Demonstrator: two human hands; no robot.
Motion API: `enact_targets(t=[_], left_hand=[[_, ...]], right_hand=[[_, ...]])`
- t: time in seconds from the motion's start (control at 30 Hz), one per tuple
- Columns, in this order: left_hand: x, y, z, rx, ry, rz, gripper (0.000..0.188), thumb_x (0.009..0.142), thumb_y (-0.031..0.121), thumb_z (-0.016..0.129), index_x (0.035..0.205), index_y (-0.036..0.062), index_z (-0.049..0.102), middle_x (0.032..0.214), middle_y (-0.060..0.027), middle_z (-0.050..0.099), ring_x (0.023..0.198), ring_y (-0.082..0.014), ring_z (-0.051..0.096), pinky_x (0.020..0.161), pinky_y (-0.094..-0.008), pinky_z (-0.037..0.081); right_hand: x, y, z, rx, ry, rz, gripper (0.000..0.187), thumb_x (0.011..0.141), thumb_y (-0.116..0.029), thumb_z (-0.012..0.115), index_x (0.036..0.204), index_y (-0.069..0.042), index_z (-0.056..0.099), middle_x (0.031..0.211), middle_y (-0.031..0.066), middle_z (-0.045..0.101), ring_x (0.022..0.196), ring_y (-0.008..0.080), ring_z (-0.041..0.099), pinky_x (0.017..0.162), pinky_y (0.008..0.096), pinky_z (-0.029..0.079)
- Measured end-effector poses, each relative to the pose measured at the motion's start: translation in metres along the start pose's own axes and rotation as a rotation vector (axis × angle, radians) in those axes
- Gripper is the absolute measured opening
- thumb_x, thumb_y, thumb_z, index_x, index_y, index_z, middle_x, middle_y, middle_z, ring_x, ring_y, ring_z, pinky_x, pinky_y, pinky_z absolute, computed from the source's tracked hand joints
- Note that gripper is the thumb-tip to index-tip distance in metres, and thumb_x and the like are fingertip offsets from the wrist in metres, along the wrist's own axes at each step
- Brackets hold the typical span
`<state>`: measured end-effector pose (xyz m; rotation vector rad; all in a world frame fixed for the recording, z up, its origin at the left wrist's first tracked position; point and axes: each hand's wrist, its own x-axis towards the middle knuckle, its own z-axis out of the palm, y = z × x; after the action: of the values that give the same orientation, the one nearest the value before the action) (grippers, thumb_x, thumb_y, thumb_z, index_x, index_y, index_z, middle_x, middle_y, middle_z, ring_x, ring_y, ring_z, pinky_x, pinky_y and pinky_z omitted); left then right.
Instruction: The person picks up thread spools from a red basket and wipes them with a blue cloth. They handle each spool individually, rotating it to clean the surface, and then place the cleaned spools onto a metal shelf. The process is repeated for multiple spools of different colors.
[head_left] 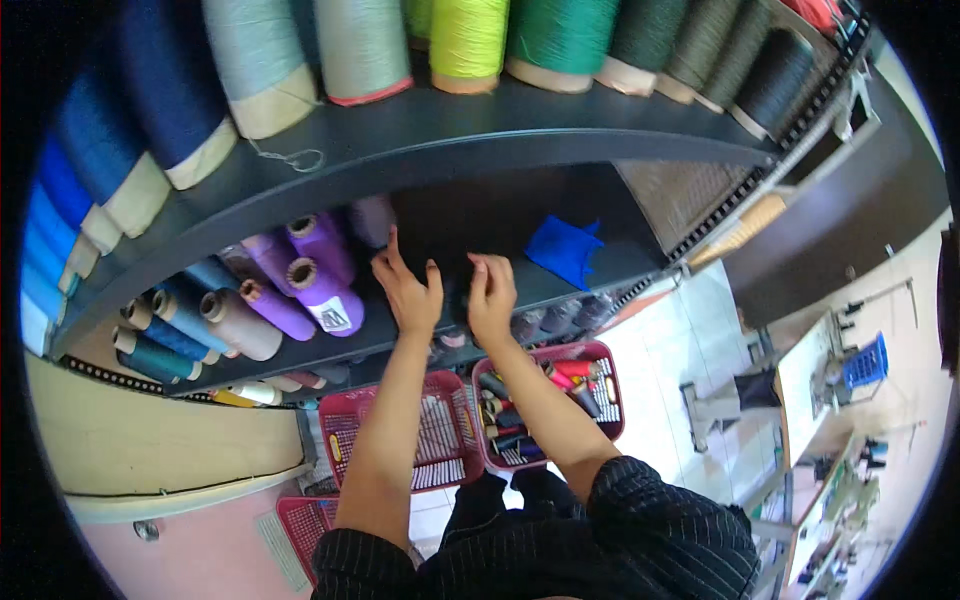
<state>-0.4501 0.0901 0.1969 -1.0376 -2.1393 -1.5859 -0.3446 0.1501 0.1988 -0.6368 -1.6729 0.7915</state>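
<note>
From where I stand, the dark, smooth shelf (pixel 450 225) runs in a bend across the person's front, with a thicker upper shelf (pixel 450 142) above it and perforated metal uprights (pixel 722 215) at the right. Behind the person, pale glossy floor tiles (pixel 668 350) reach to a white worktable (pixel 803 392) bearing a blue plastic basket (pixel 866 362). The left hand (pixel 408 298) is over the lower shelf, index finger stretched and thumb well apart, with nothing in its grasp; its fingertip is at a dull mauve cone (pixel 371 220), though I cannot tell whether they touch. The right hand (pixel 491 298) is just beside it, fingers loosely bent and close together; how wide they part, or whether they grip anything, I cannot tell. The mauve cone stands toward the back, next to glossy purple thread cones (pixel 328 295), whose hollow tube ends show as rings. Right of the right hand lies a crumpled, bright blue bundle (pixel 562 250) with pointed corners. Overhead, tapering cones wound in fine thread stand on pale bases: navy (pixel 165 80), lime (pixel 468 40), green (pixel 562 38). Below the hands sit two red lattice baskets, the left one (pixel 334 402) showing its slotted bottom, the right one (pixel 614 398) full of mixed spools.
</note>
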Motion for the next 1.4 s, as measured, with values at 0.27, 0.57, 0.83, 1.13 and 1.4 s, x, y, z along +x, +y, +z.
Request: enact_targets(t=[0.27,0.57,0.83,1.13,1.4], left_hand=[[-0.083,0.023,-0.007,0.106,-0.164,0.324,0.069,0.073,0.020,0.066,0.135,0.0052,0.041,0.134,-0.0230,0.030,0.121,-0.0378,0.032,0.101,-0.0483,0.026],[-0.351,0.067,0.006,-0.023,-0.891,0.115,0.074,0.074,0.024,0.069,0.136,0.0024,0.035,0.132,-0.0292,0.034,0.121,-0.0450,0.035,0.102,-0.0543,0.025],[-0.421,0.101,0.088,0.012,-1.163,0.212,0.077,0.077,0.027,0.067,0.139,0.0008,0.030,0.131,-0.0281,0.035,0.121,-0.0431,0.037,0.102,-0.0517,0.029],[-0.499,0.092,0.224,0.129,-1.373,0.011,0.059,0.076,0.022,0.068,0.131,0.0132,0.047,0.131,-0.0214,0.038,0.118,-0.0395,0.040,0.099,-0.0480,0.032],[-0.588,0.001,0.350,0.199,-1.812,0.093,0.037,0.078,0.022,0.067,0.114,0.0263,0.063,0.132,-0.0172,0.043,0.121,-0.0395,0.041,0.101,-0.0497,0.035]], right_hand=[[-0.146,0.046,-0.329,-0.602,-0.114,0.436,0.025,0.094,-0.006,0.043,0.115,-0.003,0.055,0.093,0.0171,0.059,0.083,0.0314,0.059,0.075,0.0359,0.047],[-0.312,0.063,-0.534,-0.843,0.536,0.880,0.030,0.098,-0.019,0.041,0.124,-0.003,0.046,0.077,0.0089,0.058,0.062,0.0170,0.052,0.061,0.0311,0.044],[-0.411,0.162,-0.551,-0.700,0.341,1.282,0.023,0.094,-0.023,0.050,0.107,-0.005,0.051,0.073,0.0145,0.064,0.067,0.0275,0.062,0.065,0.0398,0.047],[-0.462,0.249,-0.543,-0.234,0.192,1.759,0.037,0.093,-0.034,0.053,0.112,-0.003,0.058,0.075,0.0111,0.066,0.062,0.0162,0.062,0.057,0.0297,0.048],[-0.438,0.408,-0.515,-0.271,-0.393,1.599,0.046,0.090,-0.039,0.049,0.120,-0.004,0.057,0.107,0.0220,0.065,0.102,0.0406,0.060,0.089,0.0461,0.047]])
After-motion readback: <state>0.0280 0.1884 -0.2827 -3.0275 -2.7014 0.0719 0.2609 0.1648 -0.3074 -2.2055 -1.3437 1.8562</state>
